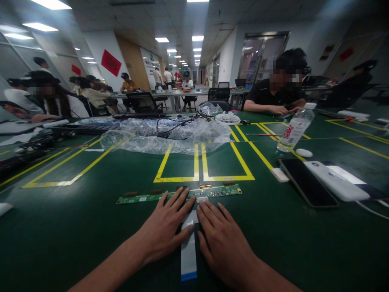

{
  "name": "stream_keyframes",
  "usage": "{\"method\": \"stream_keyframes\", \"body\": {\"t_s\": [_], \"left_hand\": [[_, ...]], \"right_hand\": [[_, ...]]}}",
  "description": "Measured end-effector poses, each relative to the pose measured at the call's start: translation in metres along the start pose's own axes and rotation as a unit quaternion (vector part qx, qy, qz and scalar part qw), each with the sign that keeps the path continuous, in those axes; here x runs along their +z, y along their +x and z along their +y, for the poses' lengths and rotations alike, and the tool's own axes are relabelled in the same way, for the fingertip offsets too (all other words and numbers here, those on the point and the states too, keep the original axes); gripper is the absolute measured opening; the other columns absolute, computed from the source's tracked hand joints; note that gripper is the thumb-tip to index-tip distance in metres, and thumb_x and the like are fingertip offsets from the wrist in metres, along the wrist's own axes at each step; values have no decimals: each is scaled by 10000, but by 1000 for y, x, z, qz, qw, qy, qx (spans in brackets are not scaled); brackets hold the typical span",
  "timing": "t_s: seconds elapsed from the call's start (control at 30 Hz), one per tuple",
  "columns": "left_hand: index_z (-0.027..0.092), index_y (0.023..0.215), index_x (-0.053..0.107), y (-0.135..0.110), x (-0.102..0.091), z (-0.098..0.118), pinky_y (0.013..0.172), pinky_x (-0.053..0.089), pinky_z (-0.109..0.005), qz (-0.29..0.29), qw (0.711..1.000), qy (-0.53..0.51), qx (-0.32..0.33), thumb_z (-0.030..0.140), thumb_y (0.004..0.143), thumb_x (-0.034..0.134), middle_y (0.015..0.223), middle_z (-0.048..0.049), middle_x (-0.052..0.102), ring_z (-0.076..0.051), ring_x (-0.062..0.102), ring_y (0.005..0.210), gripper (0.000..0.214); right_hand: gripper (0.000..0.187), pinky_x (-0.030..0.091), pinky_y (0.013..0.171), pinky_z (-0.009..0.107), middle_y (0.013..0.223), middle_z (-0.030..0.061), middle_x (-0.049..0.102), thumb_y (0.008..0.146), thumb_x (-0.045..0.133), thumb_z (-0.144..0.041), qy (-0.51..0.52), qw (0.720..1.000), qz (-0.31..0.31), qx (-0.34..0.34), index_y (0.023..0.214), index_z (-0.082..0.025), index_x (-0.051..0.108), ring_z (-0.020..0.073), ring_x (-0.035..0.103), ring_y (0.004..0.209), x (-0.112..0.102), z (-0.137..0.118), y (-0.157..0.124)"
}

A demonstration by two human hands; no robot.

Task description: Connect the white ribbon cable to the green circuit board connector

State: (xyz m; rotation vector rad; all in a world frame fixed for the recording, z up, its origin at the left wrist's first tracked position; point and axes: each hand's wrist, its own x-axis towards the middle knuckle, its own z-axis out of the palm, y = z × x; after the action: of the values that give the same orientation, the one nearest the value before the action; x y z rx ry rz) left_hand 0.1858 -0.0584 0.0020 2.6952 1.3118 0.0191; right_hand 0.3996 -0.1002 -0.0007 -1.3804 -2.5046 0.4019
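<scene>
A long narrow green circuit board (pixel 146 198) lies across the dark green table in front of me. A flat white ribbon cable (pixel 189 253) with a blue end runs from the board's middle back toward me. My left hand (pixel 165 229) lies flat with fingers stretched out, its fingertips on the board and its thumb against the cable. My right hand (pixel 220 239) lies flat just right of the cable, fingertips by the connector (pixel 202 199) where cable meets board. Neither hand grips anything.
Yellow tape boxes (pixel 226 177) mark the table. Crumpled clear plastic wrap (pixel 170 136) with a black cable lies behind. At right are a water bottle (pixel 294 130), a dark phone (pixel 306 183), a white power bank (pixel 334 180) and a small white fan (pixel 227 118). A seated person (pixel 278 91) works opposite; others sit at left.
</scene>
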Motion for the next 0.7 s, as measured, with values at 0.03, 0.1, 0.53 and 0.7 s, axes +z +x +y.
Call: {"method": "stream_keyframes", "body": {"t_s": [0.03,0.1,0.53,0.7], "left_hand": [[307,1581,134,0,0,1,1185,142,-615,-3,1000,0,-4,613,995,310,1642,-58,99,-312,97,1508,684],[283,1583,137,1,-2,4,1179,143,-625,-10,1000,2,-12,624,986,320,1641,-77,91,-323,87,1507,712],[288,1580,66,-1,-5,3,1184,111,-611,-31,999,-4,-5,626,979,341,1642,-68,36,-316,41,1509,742],[296,1579,38,-1,-6,0,1188,101,-605,-33,999,-7,4,597,976,383,1640,-64,7,-313,27,1508,757]], "right_hand": [[541,177,1206,494,1581,108,314,994,392,-313,-1,1000,0,0,1506,-137,394,260,258,1464,1,0,0],[548,169,1207,496,1585,110,302,992,392,-314,-2,1000,-4,1,1511,-135,384,261,248,1468,1,0,0],[553,147,1216,456,1577,76,337,1002,392,-365,27,999,-35,-11,1519,-170,372,216,256,1466,-12,10,4],[553,140,1217,449,1581,70,330,999,400,-353,28,999,-36,-17,1520,-170,368,210,244,1470,-13,13,5]]}}
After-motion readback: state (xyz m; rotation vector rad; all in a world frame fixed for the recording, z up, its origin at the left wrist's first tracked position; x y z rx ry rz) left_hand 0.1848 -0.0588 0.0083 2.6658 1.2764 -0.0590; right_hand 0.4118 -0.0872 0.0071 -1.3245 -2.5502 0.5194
